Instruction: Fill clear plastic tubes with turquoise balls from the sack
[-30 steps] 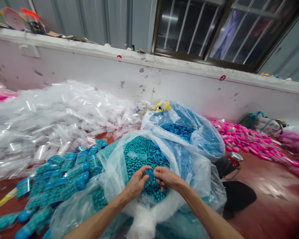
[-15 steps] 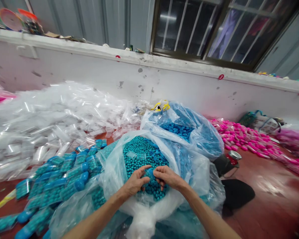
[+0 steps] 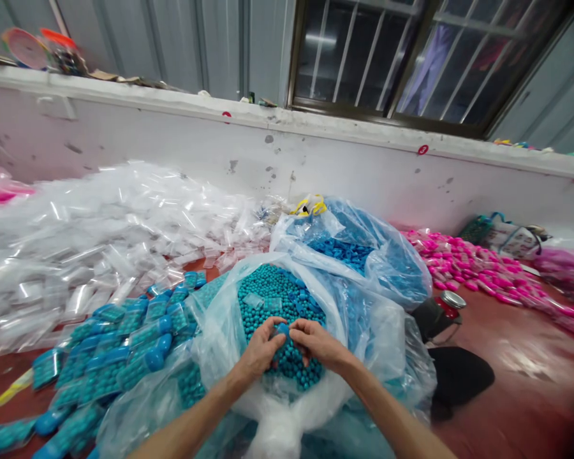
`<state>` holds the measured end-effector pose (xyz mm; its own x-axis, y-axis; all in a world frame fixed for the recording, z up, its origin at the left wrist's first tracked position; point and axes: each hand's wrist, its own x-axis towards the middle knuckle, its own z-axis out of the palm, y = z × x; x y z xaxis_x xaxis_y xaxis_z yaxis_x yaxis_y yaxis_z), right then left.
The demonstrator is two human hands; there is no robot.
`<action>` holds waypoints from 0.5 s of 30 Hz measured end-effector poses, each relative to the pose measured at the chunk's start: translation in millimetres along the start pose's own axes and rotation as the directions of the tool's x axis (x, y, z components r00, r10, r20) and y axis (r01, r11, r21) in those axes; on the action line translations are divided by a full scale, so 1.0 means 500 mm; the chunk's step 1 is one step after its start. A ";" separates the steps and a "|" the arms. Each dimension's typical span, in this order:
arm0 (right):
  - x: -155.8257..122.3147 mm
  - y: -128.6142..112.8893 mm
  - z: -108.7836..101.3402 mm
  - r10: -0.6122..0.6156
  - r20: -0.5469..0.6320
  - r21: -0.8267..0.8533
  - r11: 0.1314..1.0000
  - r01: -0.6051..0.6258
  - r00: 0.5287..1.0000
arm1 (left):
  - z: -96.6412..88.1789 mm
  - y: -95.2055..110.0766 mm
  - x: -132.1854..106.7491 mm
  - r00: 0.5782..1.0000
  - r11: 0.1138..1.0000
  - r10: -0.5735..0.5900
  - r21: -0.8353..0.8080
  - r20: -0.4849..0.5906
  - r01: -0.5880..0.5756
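My left hand (image 3: pixel 263 346) and my right hand (image 3: pixel 316 342) meet above an open plastic bag (image 3: pixel 211 341) of teal beads (image 3: pixel 268 280). Between the fingertips of both hands is a small blue cap (image 3: pixel 282 329), partly covered by the fingers. Whether a clear container sits under the cap is hidden by my hands. Two small clear containers (image 3: pixel 263 302) lie on the beads beyond my fingers, beside several loose blue caps (image 3: pixel 306 306). Farther back, a second plastic bag (image 3: pixel 402 268) holds many blue caps.
Capped containers filled with teal beads (image 3: pixel 138 335) lie heaped at left on the red floor (image 3: pixel 521 376). Behind them rises a large pile of clear containers (image 3: pixel 110 223). Pink-capped containers (image 3: pixel 473 268) spread at right, near a jar with a metal lid (image 3: pixel 452 303). A wall (image 3: pixel 354 172) stands behind.
My left fingers have closed in on the blue cap, and my right hand has shifted slightly left toward them. The cap now shows as a rounded top between both hands.
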<state>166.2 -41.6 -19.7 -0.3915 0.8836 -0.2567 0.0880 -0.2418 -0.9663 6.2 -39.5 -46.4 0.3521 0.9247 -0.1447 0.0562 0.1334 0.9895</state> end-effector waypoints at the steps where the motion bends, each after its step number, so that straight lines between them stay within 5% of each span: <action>1: -0.003 -0.009 -0.007 0.005 0.027 0.088 0.996 -0.007 1.000 | -0.004 0.006 -0.001 1.000 1.000 -0.008 -0.026 0.023 0.009; 3: -0.007 -0.022 -0.019 -0.003 0.053 0.229 0.973 -0.009 0.999 | -0.009 0.018 -0.004 0.998 0.997 -0.017 -0.071 0.056 0.021; 6: -0.002 -0.025 -0.022 -0.025 -0.079 0.240 0.970 0.043 0.997 | -0.007 0.027 -0.008 0.997 0.996 -0.035 -0.075 0.064 0.039; 9: 0.004 -0.018 -0.001 -0.076 -0.238 -0.031 0.997 0.071 0.968 | 0.007 0.028 -0.011 0.999 0.998 -0.046 -0.034 0.025 0.047; 11: -0.002 -0.018 0.019 -0.207 -0.275 -0.324 0.939 0.112 0.939 | 0.017 0.025 -0.013 0.999 0.999 -0.015 -0.031 -0.039 0.013; 15: -0.032 -0.025 0.053 -0.374 -0.139 -0.640 0.740 0.205 0.917 | 0.024 0.019 -0.011 0.993 0.996 0.059 -0.056 -0.103 -0.065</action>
<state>147.0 -63.3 -3.0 -0.2649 0.9564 0.1232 0.5714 0.2586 -0.7788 15.9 -47.6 -36.4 0.2569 0.9627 -0.0845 -0.0191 0.0925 0.9955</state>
